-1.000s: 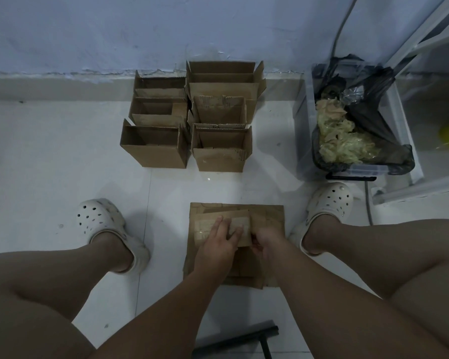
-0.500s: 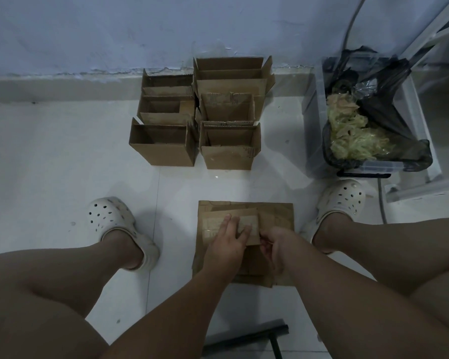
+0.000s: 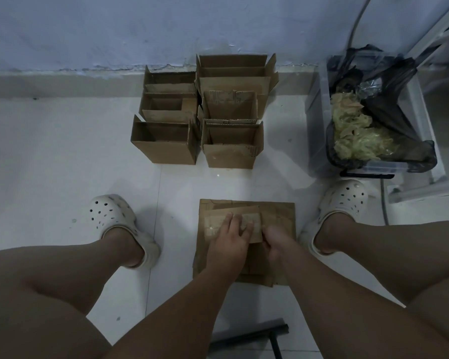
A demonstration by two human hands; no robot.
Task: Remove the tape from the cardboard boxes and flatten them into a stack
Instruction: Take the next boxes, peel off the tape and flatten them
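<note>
- As seen from the head view, the person sits above a white tiled floor (image 3: 62,164) with both forearms reaching down between the knees
- Stack of flattened cardboard (image 3: 278,216): lies flat on the floor between the feet, directly under both hands
- Top piece (image 3: 249,215): a smaller flattened box, lying on the far left part of the stack, slightly skewed to it
- Tape (image 3: 213,226): a pale glossy strip running across the top piece, stuck down on its left part
- Left hand (image 3: 228,242): grip open, fingers extended and laid flat on the top piece and its tape, pressing it onto the stack
- Right hand (image 3: 276,242): grip closed, fingers curled at the right edge of the top piece and holding it there; whether the tape end is also between the fingers cannot be told
- Open boxes (image 3: 163,149): a cluster of upright cardboard boxes in two rows, standing on the floor beyond the stack and reaching back to the wall (image 3: 114,27); flaps raised, mouths facing up
- Clear bin (image 3: 322,120): stands to the right of the open boxes, lined with a black bag (image 3: 389,81)
- Wad of removed tape (image 3: 355,136): a yellowish crumpled mass, lying inside the black bag
- White clogs: left one (image 3: 112,216) well to the left of the stack, right one (image 3: 345,200) just beside its right edge, in front of the bin
- Dark bar (image 3: 249,338): lies on the floor at the near edge of the view, partly hidden by the arms
</note>
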